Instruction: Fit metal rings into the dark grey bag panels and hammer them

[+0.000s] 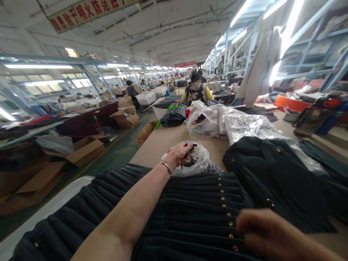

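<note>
My left hand point(179, 154), with a bracelet on its wrist, reaches forward to the mouth of a clear plastic bag point(202, 159). Its fingers are closed on small black strips point(193, 154), some of which hang down into the bag; their exact kind is unclear. Below the forearm lies a long row of stacked dark garments point(195, 210) with gold-coloured buttons along the right side. My right hand point(258, 228) hovers near these buttons, smeared by motion, so its fingers cannot be read. To its right sits a dark folded garment point(272, 174) with metal fittings.
Plastic-wrapped goods point(247, 125) lie on the brown tabletop point(160, 141). A dark bottle point(315, 116) and an orange tray point(290, 103) stand at right. Cardboard boxes point(84, 150) stand on the floor at left. Ahead, a person point(197, 92) sits with their back to me.
</note>
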Demonstrator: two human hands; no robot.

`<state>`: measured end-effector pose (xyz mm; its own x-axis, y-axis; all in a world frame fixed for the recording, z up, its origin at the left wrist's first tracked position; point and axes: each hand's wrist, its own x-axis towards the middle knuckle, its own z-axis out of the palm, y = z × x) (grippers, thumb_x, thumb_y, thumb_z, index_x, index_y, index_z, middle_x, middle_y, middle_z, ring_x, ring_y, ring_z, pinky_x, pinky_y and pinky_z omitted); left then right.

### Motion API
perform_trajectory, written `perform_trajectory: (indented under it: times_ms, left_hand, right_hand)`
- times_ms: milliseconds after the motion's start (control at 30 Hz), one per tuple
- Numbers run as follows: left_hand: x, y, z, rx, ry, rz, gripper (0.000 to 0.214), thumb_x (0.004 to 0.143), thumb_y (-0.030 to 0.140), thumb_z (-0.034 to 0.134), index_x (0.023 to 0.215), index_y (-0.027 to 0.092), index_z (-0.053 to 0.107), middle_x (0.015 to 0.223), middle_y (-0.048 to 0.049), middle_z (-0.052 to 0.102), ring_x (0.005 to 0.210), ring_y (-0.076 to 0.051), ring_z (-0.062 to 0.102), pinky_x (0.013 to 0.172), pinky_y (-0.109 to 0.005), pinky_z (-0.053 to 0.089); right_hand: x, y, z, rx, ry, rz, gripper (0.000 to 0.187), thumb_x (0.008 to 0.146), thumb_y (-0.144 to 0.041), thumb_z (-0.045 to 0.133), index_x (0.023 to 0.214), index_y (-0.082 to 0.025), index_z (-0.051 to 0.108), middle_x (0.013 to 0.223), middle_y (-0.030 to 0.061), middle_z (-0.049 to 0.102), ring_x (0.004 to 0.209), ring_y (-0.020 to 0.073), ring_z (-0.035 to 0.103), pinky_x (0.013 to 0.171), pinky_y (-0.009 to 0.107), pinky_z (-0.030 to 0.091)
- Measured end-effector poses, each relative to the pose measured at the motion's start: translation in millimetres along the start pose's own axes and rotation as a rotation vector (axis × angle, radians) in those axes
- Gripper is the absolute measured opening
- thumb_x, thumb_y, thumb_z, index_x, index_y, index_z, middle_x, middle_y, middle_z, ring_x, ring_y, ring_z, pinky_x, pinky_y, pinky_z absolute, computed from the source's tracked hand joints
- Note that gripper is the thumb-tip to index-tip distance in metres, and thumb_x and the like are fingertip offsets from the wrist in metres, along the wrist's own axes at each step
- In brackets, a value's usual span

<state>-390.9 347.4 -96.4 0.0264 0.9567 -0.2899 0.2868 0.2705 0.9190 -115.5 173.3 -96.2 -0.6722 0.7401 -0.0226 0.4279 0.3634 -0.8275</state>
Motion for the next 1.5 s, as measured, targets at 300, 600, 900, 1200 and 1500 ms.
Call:
perform_trajectory:
  times_ms: [300,600,900,1200,1500]
  left_hand:
    - [-64,12,45.1,-0.101,-0.161,-0.008,0.03,0.077,0.045,0.062,0.079,0.018,0.05,0.051,0.0073,0.042,0.033,-0.006,0.041,0.029,-0.014,0.017]
    - [-60,5,49.6,-0.118,-0.181,-0.055,0.03,0.075,0.043,0.065,0.083,0.016,0.055,0.059,0.0041,0.048,0.037,-0.005,0.044,0.03,-0.014,0.02]
    - [-51,-2,45.0,-0.125,-0.082,-0.128,0.02,0.078,0.03,0.064,0.088,0.017,0.052,0.055,0.0058,0.047,0.037,-0.005,0.045,0.032,-0.015,0.019]
    - [-49,-4,61.7,-0.053,-0.141,-0.122,0.015,0.08,0.027,0.061,0.083,0.014,0.054,0.052,0.0061,0.045,0.035,-0.005,0.039,0.033,-0.016,0.02]
    - [-44,-10,62.4,0.039,-0.163,-0.139,0.02,0.076,0.029,0.066,0.084,0.015,0.055,0.052,0.0067,0.046,0.034,-0.004,0.04,0.032,-0.016,0.02]
  right_hand:
    - [143,22,-26,0.897,0.35,0.184,0.035,0.07,-0.042,0.067,0.091,-0.017,0.055,0.064,-0.0015,0.06,0.047,0.0077,0.053,0.042,0.018,0.042]
    - [166,25,-18,0.717,0.466,0.091,0.018,0.066,-0.031,0.064,0.069,-0.016,0.054,0.043,-0.007,0.051,0.033,0.0058,0.042,0.033,0.018,0.034]
    - [158,52,-31,0.45,0.426,0.146,0.017,0.071,-0.029,0.058,0.078,-0.015,0.061,0.045,-0.0065,0.049,0.04,0.0053,0.042,0.04,0.018,0.035]
    - [157,61,-18,0.375,0.378,0.169,0.016,0.073,-0.032,0.054,0.069,-0.017,0.055,0.043,-0.0068,0.046,0.038,0.0056,0.038,0.039,0.019,0.031]
    - [146,66,-23,0.306,0.208,0.232,0.027,0.073,-0.043,0.056,0.065,-0.018,0.05,0.043,-0.006,0.045,0.039,0.0063,0.039,0.04,0.019,0.032]
